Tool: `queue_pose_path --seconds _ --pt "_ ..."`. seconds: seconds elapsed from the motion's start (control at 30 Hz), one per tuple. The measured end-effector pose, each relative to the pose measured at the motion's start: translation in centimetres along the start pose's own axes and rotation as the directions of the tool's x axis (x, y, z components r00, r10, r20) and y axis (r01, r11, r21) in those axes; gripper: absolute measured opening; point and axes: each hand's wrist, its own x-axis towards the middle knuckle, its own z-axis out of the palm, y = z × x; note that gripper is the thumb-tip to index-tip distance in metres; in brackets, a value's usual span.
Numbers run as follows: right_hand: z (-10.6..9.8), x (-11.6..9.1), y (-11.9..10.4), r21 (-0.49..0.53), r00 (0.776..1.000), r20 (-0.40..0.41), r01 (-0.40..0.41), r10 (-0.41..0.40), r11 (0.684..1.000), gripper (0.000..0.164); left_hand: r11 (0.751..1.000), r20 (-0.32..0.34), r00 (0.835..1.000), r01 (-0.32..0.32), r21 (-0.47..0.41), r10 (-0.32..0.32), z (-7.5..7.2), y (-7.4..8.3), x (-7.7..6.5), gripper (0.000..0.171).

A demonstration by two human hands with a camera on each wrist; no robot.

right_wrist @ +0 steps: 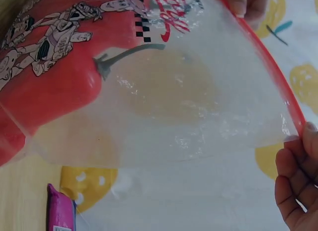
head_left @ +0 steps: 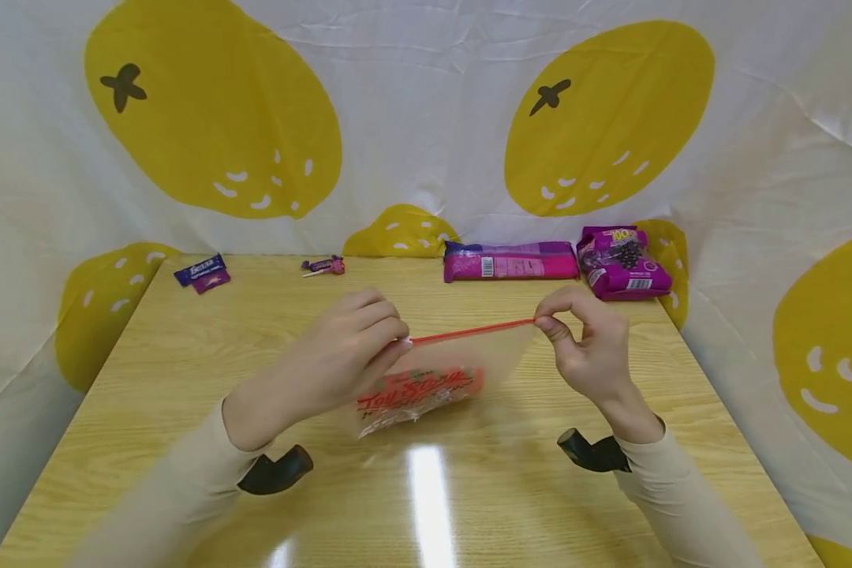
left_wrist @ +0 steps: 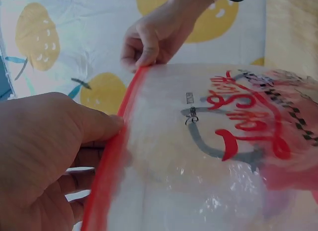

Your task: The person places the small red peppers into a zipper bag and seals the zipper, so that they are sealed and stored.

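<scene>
A clear zip bag with red Toy Story lettering and a red zip strip is held up over the table. My left hand pinches the strip toward its left part, thumb on the near face in the left wrist view. At the strip's other end, my right hand pinches the corner between thumb and forefinger. Cartoon figures on a red area show low on the bag in the right wrist view. Whether anything lies inside I cannot tell.
Two small purple wrapped sweets lie at the table's back left, with a wrapped lollipop right of them. A long purple-pink packet and a bulky purple pack are at the back right, against the fruit-patterned cloth.
</scene>
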Motion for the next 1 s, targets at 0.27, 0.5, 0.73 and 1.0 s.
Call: queue_pose_path --seconds 0.27,0.5,0.73,1.0 --pt "-1.5 -0.4 0.9 -0.063 0.998 -0.049 -0.033 0.030 0.997 0.016 0.999 -0.025 1.000 -0.011 0.030 0.012 -1.6 -0.3 -1.3 0.004" --pt "-2.7 -0.4 1.8 -0.133 0.992 -0.094 -0.101 0.089 0.986 0.008 0.998 -0.026 0.999 0.025 0.054 -0.023 -2.8 -0.9 -2.8 0.025" --pt "-3.4 -0.3 2.2 -0.216 0.986 -0.116 -0.147 0.124 0.965 0.015 0.996 -0.071 0.997 0.016 0.091 -0.010 -4.0 -1.3 -3.6 0.030" --pt "-3.3 -0.1 2.3 -0.256 0.981 -0.117 -0.180 0.155 0.950 0.014 0.993 -0.071 0.997 0.028 0.110 -0.021 -4.3 -1.2 -4.0 0.031"
